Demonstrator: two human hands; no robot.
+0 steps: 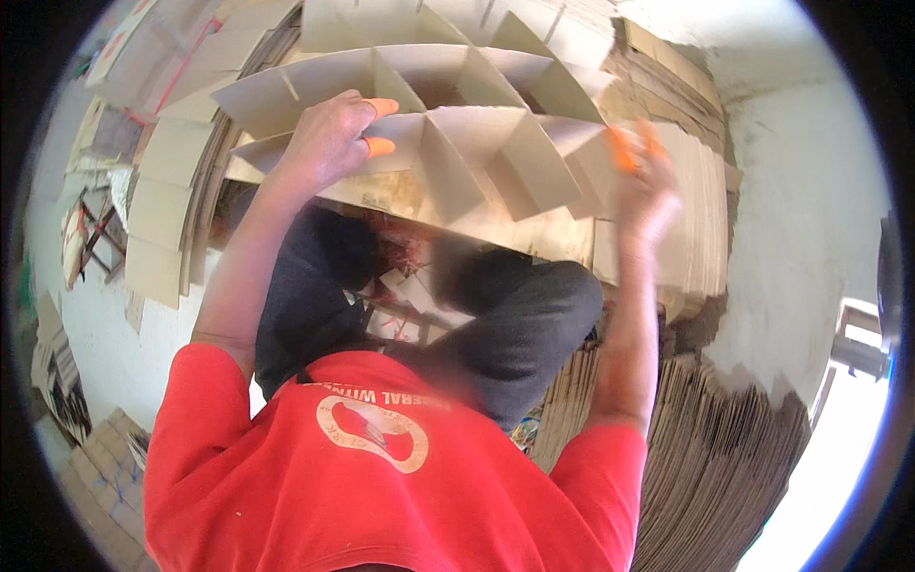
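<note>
right now the left hand (329,143) rests on the near left corner of a cardboard divider grid (448,143), fingers curled over the edge of one strip and pressing it down; two of its fingertips wear orange rubber caps. the right hand (646,186) is at the grid's right end, blurred, also with orange tips; i cannot tell whether it pinches a strip or only touches it. the grid itself lies across the person's lap, just above the dark trousers (515,315), and leans against a tall stack of flat cardboard (686,219) on its right.

the likely trouble, as i judge it, is a strip slipping out of its slot: the strips only interlock through cut notches, so an uneven pull from the right end could fold a cell flat or tear a notch. the grid could also slide off the knees, since nothing else carries it.

the strips are thin, pale grey-brown board, matte and slightly fibrous, standing on edge to form slanted diamond cells. more flat sheets (162,219) lie piled left of the grid, with ribbed stack edges (705,477) below it to the right.
</note>
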